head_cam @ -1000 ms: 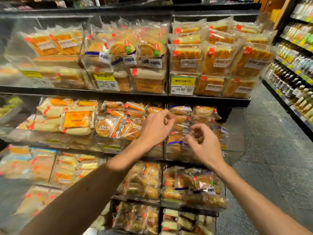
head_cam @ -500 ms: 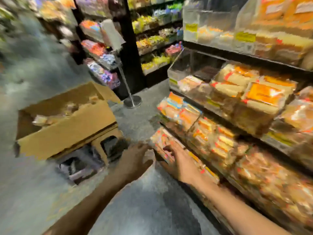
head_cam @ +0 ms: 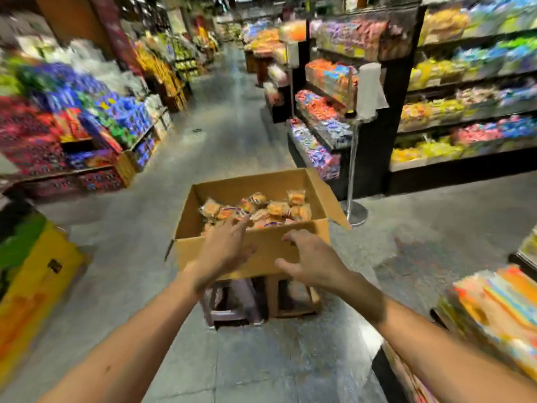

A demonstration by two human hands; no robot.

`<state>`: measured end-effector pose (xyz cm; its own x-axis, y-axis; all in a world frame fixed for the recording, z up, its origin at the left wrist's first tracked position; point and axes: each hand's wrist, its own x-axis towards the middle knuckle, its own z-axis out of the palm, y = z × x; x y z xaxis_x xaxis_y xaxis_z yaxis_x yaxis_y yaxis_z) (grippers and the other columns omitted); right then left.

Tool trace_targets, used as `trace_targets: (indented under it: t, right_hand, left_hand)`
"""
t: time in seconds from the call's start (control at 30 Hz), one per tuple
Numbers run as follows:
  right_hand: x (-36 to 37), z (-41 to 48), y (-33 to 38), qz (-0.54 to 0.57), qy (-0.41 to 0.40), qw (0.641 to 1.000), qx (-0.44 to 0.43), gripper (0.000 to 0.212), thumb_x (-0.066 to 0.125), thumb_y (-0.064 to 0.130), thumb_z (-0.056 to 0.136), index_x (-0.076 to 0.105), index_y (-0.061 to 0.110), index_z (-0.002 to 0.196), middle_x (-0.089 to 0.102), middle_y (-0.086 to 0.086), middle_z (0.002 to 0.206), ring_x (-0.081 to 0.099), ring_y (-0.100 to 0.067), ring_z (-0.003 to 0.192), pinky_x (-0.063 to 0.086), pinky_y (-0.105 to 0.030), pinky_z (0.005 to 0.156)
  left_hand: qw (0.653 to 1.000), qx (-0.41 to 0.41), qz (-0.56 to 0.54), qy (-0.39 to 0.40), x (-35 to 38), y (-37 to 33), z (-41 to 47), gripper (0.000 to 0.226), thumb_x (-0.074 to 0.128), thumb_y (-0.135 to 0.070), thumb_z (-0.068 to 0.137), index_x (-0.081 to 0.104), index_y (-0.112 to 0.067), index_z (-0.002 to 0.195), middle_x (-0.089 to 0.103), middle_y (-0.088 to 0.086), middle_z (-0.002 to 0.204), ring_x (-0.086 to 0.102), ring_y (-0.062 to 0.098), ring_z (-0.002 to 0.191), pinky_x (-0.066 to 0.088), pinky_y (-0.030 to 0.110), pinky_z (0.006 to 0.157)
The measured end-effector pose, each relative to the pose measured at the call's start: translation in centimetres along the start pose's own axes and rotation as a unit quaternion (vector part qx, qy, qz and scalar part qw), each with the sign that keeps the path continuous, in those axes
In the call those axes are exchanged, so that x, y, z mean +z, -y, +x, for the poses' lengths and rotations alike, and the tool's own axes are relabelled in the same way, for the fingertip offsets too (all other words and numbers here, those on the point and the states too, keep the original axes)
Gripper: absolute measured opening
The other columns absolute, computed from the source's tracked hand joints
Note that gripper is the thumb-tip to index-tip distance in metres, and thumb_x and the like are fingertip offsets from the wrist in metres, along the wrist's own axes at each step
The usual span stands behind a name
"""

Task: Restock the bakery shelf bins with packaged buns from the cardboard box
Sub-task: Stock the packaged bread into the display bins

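Packaged buns lie just beyond my spread left hand; my right hand, spread and empty, hangs nearer me.

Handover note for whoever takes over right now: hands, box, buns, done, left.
Left hand: open, empty, fingers out over the near rim of the cardboard box.
Right hand: open, empty, fingers loosely curled, in front of the box's near wall.
Box: on stools in the aisle, flaps open, packaged buns piled inside.
Done: cannot tell; shelf bins not clearly in view.
Left: pick up buns, carry them to the bins, likely several trips.
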<state>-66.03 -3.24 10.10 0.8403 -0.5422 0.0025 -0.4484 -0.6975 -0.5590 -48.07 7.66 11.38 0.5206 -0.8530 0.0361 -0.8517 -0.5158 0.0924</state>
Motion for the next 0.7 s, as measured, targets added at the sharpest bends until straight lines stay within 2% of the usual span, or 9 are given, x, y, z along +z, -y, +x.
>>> trace_targets:
  t: [0.17, 0.3, 0.43, 0.53, 0.6, 0.7]
  right_hand:
    - [1.3, 12.2, -2.7, -0.008, 0.05, 0.999, 0.014, 0.052, 0.062, 0.048, 0.09, 0.049, 0.021, 0.132, 0.055, -0.002, 0.131, 0.052, -0.021, 0.12, 0.045, -0.036, 0.098]
    - [2.8, 20.3, -5.2, -0.007, 0.086, 0.994, 0.064, 0.055, 0.063, 0.048, 0.09, 0.047, 0.024, 0.136, 0.053, -0.003, 0.138, 0.054, -0.022, 0.122, 0.05, -0.044, 0.1]
    - [5.6, 26.9, -8.2, -0.002, 0.135, 0.984, 0.113, 0.053, 0.062, 0.046, 0.092, 0.046, 0.021, 0.137, 0.046, -0.009, 0.147, 0.044, -0.029, 0.135, 0.041, -0.049, 0.11]
    - [8.2, 31.8, -10.6, -0.007, 0.152, 0.979, 0.133, 0.059, 0.054, 0.052, 0.096, 0.041, 0.019, 0.143, 0.041, -0.007, 0.153, 0.036, -0.027, 0.142, 0.032, -0.052, 0.116]
    - [10.2, 34.6, -12.0, -0.008, 0.167, 0.973, 0.156, 0.054, 0.051, 0.051, 0.098, 0.044, 0.018, 0.14, 0.049, -0.003, 0.147, 0.038, -0.024, 0.141, 0.024, -0.051, 0.116]
    - [13.0, 37.9, -13.9, 0.002, 0.211, 0.957, 0.197, 0.048, 0.044, 0.054, 0.1, 0.057, 0.012, 0.122, 0.058, -0.006, 0.131, 0.045, -0.025, 0.133, 0.031, -0.047, 0.111]
  left_hand:
    - [0.996, -0.045, 0.001, 0.078, 3.3, 4.4, 10.7, 0.058, 0.062, -0.051, 0.091, 0.043, -0.027, 0.14, 0.051, 0.006, 0.141, 0.046, 0.028, 0.13, 0.042, 0.042, 0.104]
    - [0.986, -0.084, -0.04, 0.137, 6.7, 6.9, 17.2, 0.052, 0.06, -0.049, 0.094, 0.044, -0.027, 0.138, 0.056, 0.006, 0.134, 0.054, 0.027, 0.12, 0.049, 0.04, 0.096]
    - [0.974, -0.105, -0.078, 0.183, 10.6, 9.8, 22.8, 0.045, 0.05, -0.045, 0.1, 0.045, -0.024, 0.14, 0.058, 0.009, 0.133, 0.056, 0.027, 0.118, 0.047, 0.04, 0.096]
    - [0.962, -0.118, -0.103, 0.222, 14.2, 12.1, 27.3, 0.041, 0.046, -0.043, 0.102, 0.048, -0.021, 0.137, 0.059, 0.011, 0.133, 0.057, 0.03, 0.118, 0.048, 0.042, 0.096]
    - [0.951, -0.127, -0.123, 0.252, 17.3, 13.7, 30.1, 0.041, 0.047, -0.041, 0.101, 0.051, -0.017, 0.134, 0.06, 0.014, 0.132, 0.058, 0.032, 0.117, 0.048, 0.042, 0.098]
    - [0.925, -0.148, -0.165, 0.309, 22.2, 15.7, 33.5, 0.041, 0.052, -0.041, 0.1, 0.054, -0.016, 0.132, 0.062, 0.015, 0.129, 0.06, 0.031, 0.115, 0.048, 0.039, 0.097]
